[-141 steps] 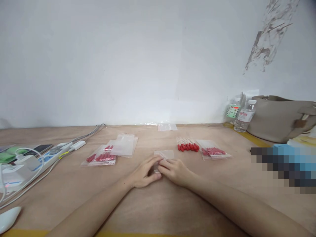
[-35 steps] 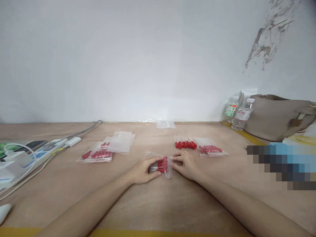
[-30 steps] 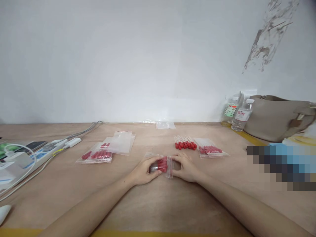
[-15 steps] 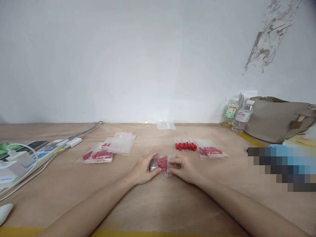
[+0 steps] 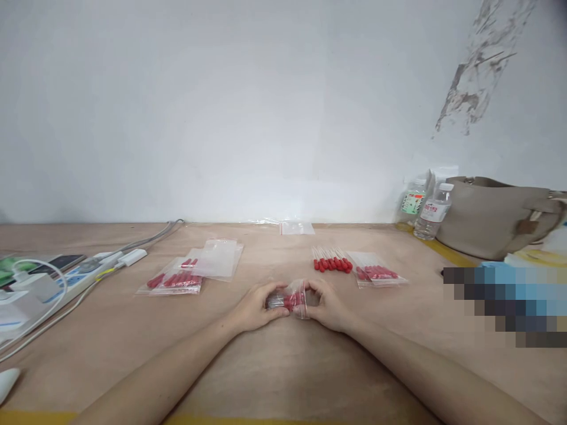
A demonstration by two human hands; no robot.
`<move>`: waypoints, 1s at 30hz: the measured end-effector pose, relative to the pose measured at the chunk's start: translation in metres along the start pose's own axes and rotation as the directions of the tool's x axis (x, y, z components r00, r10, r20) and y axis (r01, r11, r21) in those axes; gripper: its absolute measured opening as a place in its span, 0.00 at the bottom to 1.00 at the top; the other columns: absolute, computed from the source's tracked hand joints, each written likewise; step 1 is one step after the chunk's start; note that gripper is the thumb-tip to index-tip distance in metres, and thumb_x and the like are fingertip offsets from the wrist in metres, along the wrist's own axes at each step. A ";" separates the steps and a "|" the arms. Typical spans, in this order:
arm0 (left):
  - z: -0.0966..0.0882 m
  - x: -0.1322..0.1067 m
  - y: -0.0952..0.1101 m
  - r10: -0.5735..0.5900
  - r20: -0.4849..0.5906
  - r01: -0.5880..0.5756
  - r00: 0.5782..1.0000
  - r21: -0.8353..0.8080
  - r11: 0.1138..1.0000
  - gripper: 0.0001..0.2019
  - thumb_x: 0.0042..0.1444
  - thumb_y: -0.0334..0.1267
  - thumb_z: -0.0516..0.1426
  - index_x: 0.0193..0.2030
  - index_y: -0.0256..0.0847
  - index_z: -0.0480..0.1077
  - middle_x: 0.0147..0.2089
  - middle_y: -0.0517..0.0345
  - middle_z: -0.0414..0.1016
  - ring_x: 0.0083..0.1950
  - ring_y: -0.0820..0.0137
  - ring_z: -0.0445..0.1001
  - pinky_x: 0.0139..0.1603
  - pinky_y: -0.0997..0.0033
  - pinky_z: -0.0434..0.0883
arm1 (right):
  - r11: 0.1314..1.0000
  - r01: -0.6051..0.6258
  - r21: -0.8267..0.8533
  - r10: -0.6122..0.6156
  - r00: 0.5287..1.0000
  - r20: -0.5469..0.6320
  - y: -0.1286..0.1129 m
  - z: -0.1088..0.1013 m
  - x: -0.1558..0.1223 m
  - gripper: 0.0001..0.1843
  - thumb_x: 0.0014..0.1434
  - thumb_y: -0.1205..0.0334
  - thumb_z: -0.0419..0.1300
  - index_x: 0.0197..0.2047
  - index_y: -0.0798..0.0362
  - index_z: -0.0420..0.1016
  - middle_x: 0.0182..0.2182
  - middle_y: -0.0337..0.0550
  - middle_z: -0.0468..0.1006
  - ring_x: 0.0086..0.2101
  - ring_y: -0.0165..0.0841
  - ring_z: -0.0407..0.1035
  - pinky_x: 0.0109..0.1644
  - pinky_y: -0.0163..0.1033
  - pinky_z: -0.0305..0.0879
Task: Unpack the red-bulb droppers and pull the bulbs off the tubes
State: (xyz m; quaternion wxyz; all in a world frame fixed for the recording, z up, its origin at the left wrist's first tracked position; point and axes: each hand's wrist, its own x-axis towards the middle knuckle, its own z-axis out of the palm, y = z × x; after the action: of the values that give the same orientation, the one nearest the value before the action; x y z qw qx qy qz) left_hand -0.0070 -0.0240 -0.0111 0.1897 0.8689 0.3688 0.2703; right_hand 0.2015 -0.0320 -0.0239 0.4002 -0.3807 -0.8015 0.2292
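Observation:
A small clear zip-lock bag (image 5: 295, 300) with several red-tipped sticks in it is held just above the table between my two hands. My left hand (image 5: 261, 308) is closed around the bag's left part, thumb below and fingers above. At the bag's right edge, where its seal strip shows, my right hand (image 5: 325, 304) grips with thumb and fingertips. Behind my right hand lies a row of loose red-tipped sticks (image 5: 332, 261), pale shafts pointing to the wall. Beside them is a filled zip-lock bag (image 5: 376, 271). More filled bags (image 5: 181, 280) lie at the left, partly under flat bags (image 5: 221, 257).
A power strip (image 5: 84, 271) with chargers and cables lies along the left side. Another flat bag (image 5: 296, 228) is against the wall. At the right stand two bottles (image 5: 434, 212) and a grey-brown handbag (image 5: 491, 218). A pixelated patch hides part of the right side.
The held bag has turned a little in my hands, so its seal edge stands more upright at the right. My right hand has shifted its hold slightly on that edge.

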 end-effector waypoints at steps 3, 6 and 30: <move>-0.001 0.001 0.002 0.036 0.005 -0.036 0.999 0.080 0.996 0.23 0.50 0.48 0.55 0.51 0.41 0.62 0.45 0.53 0.70 0.45 0.65 0.68 0.47 0.65 0.66 | 0.996 -0.046 -0.078 0.046 0.999 -0.011 -0.002 0.001 -0.001 0.17 0.45 0.53 0.62 0.39 0.49 0.72 0.36 0.39 0.75 0.38 0.36 0.66 0.44 0.42 0.59; -0.001 0.001 0.001 0.043 -0.001 -0.042 0.999 0.113 0.993 0.24 0.51 0.50 0.54 0.52 0.41 0.62 0.49 0.52 0.68 0.49 0.64 0.67 0.50 0.64 0.65 | 0.998 -0.053 -0.040 0.054 0.998 0.024 -0.001 0.001 0.001 0.15 0.47 0.54 0.61 0.39 0.49 0.73 0.36 0.40 0.75 0.40 0.36 0.66 0.46 0.43 0.59; -0.004 -0.001 -0.004 -0.009 0.030 0.004 0.999 0.151 0.988 0.27 0.52 0.52 0.51 0.56 0.42 0.59 0.58 0.51 0.61 0.58 0.63 0.60 0.58 0.60 0.58 | 0.402 -0.534 0.744 0.594 0.770 0.232 0.008 -0.027 0.004 0.12 0.43 0.60 0.65 0.30 0.55 0.68 0.29 0.38 0.74 0.25 0.24 0.70 0.36 0.32 0.70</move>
State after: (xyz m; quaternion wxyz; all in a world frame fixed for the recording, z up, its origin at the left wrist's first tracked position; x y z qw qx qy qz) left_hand -0.0125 -0.0217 -0.0111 0.1299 0.8836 0.3881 0.2274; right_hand 0.2258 -0.0225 -0.0117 0.4495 -0.4244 -0.4296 0.6583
